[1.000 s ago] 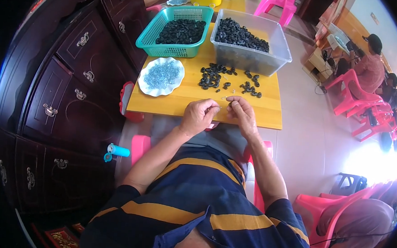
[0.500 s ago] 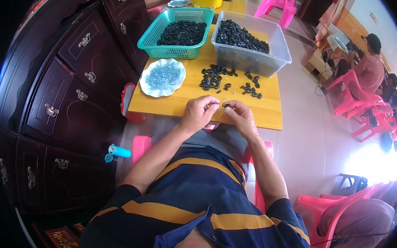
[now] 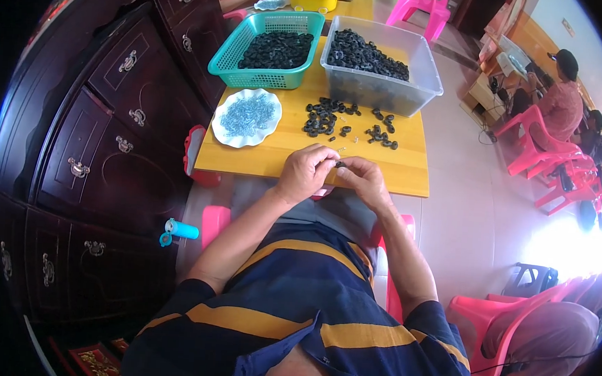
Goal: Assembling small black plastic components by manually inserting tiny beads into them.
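Note:
Over the near edge of the yellow wooden table [image 3: 248, 162], my two hands meet fingertip to fingertip. Between thumb and finger, my right hand [image 3: 366, 181] pinches a small black ring-like part [image 3: 341, 164]. My left hand [image 3: 304, 172] is closed in a pinch against that part; whatever its fingertips hold is too small to make out. Just beyond lie several loose black parts [image 3: 320, 118] in little heaps, with a few tiny clear pieces [image 3: 356, 140] among them. A white scalloped plate [image 3: 235, 141] to the left carries a pile of small clear bluish pieces [image 3: 249, 115].
At the table's back stand a green perforated basket [image 3: 269, 79] and a clear plastic bin [image 3: 381, 93], both holding black parts. Dark drawers [image 3: 107, 123] line the left side. Pink chairs [image 3: 528, 132] and seated people are on the right. A blue bottle [image 3: 183, 230] is at lower left.
My hands have drawn closer together, the left fingers shifting right until they meet the black part. Heaps and containers stay where they were.

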A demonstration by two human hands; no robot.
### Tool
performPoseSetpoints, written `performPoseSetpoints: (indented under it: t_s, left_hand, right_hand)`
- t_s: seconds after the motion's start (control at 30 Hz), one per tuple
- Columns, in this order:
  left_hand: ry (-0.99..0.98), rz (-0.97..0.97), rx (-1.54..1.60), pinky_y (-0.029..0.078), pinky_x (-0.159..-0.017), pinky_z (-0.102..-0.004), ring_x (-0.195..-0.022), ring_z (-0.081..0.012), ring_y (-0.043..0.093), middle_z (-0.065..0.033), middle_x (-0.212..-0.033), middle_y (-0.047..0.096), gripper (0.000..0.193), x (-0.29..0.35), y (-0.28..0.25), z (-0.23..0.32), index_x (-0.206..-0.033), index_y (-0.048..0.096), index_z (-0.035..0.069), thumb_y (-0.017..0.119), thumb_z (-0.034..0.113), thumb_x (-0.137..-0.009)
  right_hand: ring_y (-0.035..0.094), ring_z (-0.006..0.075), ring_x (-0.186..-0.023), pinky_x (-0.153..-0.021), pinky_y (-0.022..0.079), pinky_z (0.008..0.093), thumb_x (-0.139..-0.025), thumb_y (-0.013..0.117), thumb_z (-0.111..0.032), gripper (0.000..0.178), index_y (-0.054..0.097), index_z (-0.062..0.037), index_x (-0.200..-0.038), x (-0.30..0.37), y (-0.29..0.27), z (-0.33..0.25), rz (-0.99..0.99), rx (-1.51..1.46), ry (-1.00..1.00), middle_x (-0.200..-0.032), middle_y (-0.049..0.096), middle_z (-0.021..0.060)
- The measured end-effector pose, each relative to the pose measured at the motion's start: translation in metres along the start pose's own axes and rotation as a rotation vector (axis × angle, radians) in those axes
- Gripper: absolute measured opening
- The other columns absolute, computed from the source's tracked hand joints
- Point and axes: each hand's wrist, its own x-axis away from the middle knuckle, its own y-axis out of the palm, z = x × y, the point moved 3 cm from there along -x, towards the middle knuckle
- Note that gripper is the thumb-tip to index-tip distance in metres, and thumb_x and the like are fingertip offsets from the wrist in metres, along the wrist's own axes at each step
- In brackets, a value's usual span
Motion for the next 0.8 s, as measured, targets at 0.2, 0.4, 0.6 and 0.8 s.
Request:
performPoseSetpoints:
  t_s: [0.2,0.4,0.6,0.8]
  left_hand:
    - [0.009,-0.008,0.010,0.054,-0.068,-0.0378,-0.078,-0.0320,0.069,-0.0139,-0.087,0.069,0.009,0.002,0.002,-0.002,-0.095,0.068,0.001,0.066,-0.001,-0.087]
    - [0.048,0.007,-0.037,0.054,-0.069,-0.0371,-0.077,-0.0304,0.068,-0.0126,-0.090,0.069,0.013,0.005,0.004,0.001,-0.099,0.072,0.002,0.067,0.000,-0.087]
    - [0.034,-0.005,0.031,0.054,-0.065,-0.0343,-0.072,-0.0248,0.068,-0.0105,-0.090,0.069,0.017,-0.004,0.005,0.001,-0.105,0.072,0.002,0.068,0.002,-0.088]
    - [-0.080,0.064,0.012,0.055,-0.065,-0.0346,-0.071,-0.0238,0.068,-0.0102,-0.085,0.069,0.022,-0.021,0.004,-0.051,-0.106,0.072,0.004,0.074,0.007,-0.085]
  right_hand:
    - [0.061,0.0070,-0.086,-0.078,0.052,0.0246,-0.099,0.068,-0.015,0.020,0.071,0.0001,-0.111,0.001,0.000,-0.001,-0.020,-0.016,-0.015,-0.096,0.070,-0.0001]
    - [0.065,0.0118,-0.090,-0.083,0.056,0.0281,-0.107,0.054,-0.018,0.025,0.064,0.0007,-0.120,0.006,0.005,-0.018,-0.111,-0.130,0.085,-0.099,0.067,0.0022]
    - [0.064,0.0124,-0.089,-0.084,0.057,0.0278,-0.108,0.051,-0.019,0.028,0.061,0.0030,-0.123,0.002,-0.001,-0.006,-0.077,-0.231,0.106,-0.104,0.066,0.0035]
    - [0.061,0.0092,-0.083,-0.081,0.054,0.0251,-0.105,0.057,-0.019,0.026,0.066,0.0001,-0.121,0.001,-0.004,-0.009,0.003,-0.311,0.110,-0.102,0.070,0.0043]
